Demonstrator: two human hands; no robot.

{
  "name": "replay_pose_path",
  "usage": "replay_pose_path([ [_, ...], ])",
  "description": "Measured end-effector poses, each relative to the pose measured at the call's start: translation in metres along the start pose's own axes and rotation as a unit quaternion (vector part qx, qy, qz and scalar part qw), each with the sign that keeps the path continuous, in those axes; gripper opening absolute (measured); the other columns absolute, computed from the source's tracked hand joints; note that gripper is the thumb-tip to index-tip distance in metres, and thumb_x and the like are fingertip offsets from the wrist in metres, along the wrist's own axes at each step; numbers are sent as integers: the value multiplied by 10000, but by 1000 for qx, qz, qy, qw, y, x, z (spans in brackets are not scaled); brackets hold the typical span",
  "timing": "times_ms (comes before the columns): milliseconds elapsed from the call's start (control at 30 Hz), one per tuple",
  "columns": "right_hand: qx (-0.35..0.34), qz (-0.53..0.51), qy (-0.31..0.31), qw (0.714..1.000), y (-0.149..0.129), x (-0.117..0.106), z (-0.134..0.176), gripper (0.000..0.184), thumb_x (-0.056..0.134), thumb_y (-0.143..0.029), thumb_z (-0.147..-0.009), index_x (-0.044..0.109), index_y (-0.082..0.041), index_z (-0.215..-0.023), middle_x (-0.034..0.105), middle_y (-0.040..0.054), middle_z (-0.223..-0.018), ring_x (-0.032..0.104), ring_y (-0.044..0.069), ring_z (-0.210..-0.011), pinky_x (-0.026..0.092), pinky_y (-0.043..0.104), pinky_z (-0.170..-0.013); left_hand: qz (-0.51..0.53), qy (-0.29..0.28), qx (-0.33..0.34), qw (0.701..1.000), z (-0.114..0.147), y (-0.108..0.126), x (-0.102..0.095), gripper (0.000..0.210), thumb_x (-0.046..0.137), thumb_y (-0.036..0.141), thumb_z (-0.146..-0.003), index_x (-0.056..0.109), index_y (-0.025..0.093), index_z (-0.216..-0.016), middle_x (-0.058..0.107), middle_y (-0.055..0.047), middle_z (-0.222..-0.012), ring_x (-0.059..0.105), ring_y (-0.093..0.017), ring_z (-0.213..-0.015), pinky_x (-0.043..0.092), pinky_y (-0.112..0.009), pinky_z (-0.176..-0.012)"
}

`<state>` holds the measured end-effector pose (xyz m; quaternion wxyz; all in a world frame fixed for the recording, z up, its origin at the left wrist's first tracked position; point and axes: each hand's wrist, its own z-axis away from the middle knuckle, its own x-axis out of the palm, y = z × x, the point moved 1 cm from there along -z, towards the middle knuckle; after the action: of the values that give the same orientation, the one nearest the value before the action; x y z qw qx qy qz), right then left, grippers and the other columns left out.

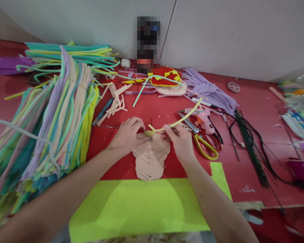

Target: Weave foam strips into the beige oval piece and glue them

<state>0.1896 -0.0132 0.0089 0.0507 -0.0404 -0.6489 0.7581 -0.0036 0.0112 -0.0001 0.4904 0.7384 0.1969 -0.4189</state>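
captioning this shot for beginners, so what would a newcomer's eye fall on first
Probably the big bundles of pastel fuzzy strips heaped along the left of the red table, and the bright lime-green sheet at bottom centre. Next comes the pale pink ribbed piece in the middle, with the left hand at its top and the right hand pinching a yellow strip there.

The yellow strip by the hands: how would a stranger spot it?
Find the bright green sheet. Beyond it lies a ribbed beige piece, with the yellow strip slanting from its far end. Unlike the mint strip farther back, this one is pinched in the right hand.
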Motion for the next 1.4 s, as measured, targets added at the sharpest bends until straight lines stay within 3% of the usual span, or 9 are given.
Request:
replay_pose_path([
  [300, 7, 16, -1, 1000, 0, 1, 1, 234, 689, -404, -750, 671, -181, -818, 731, 36, -735, 681, 173, -660, 567, 296, -616, 24, 29, 3, 999, 0, -1, 0, 337, 701, 431, -733, 609, 187, -946, 594, -57, -1053, 541, -241, -985, 421, -428, -856],
  [467, -21, 38, -13, 999, -2, 0, 2, 204, 680, -382, -764, 685, -180, -789, 727, 29, -728, 658, 148, -628, 548, 277, -615, 123, 87, 6, 989, -1, 6, -7, 134, 600, 267, -843, 659, 196, -940, 634, -43, -965, 583, -183, -938, 461, -380, -858],
  [767, -52, 95, -12, 994, -5, 1, 5, 180, 693, -381, -752, 699, -202, -766, 707, 0, -697, 636, 133, -637, 505, 251, -610, 205, 66, 11, 976, -1, 6, -11, 92, 595, 237, -848, 674, 198, -823, 670, -15, -822, 603, -141, -814, 494, -296, -761],
  [867, -56, 101, 0, 993, -4, -3, 3, 199, 692, -395, -751, 698, -196, -751, 710, 6, -714, 627, 135, -655, 490, 258, -641, 166, 89, 5, 982, 0, 4, -11, 117, 556, 252, -871, 650, 190, -841, 651, -25, -844, 596, -145, -815, 487, -301, -754],
  [967, -67, 95, 28, 993, -3, -7, -1, 222, 672, -408, -768, 693, -188, -748, 708, 12, -716, 617, 136, -668, 470, 263, -664, 59, 97, -23, 993, 1, 4, -10, 168, 556, 333, -864, 602, 181, -809, 612, -26, -827, 569, -161, -784, 463, -322, -727],
  [1133, -64, 92, 52, 992, 1, -10, -7, 237, 659, -417, -779, 683, -186, -732, 691, 10, -703, 567, 118, -630, 431, 257, -639, -120, 20, -55, 991, 4, 10, -7, 375, 563, 548, -800, 561, 173, -814, 583, -55, -870, 541, -225, -829, 414, -391, -765],
  [1233, -65, 96, 53, 992, 3, -11, -7, 242, 653, -424, -783, 684, -188, -736, 681, 9, -699, 547, 114, -618, 422, 257, -624, -127, -22, -51, 990, 5, 14, -5, 391, 549, 565, -804, 578, 177, -843, 578, -58, -920, 529, -230, -860, 391, -400, -797],
  [1400, -79, 86, 56, 992, 4, -11, -8, 211, 666, -410, -772, 687, -202, -749, 670, -1, -697, 579, 128, -664, 446, 269, -665, -54, -32, -51, 997, 2, 11, -5, 307, 607, 484, -793, 577, 178, -791, 573, -39, -890, 511, -208, -843, 384, -366, -762],
])
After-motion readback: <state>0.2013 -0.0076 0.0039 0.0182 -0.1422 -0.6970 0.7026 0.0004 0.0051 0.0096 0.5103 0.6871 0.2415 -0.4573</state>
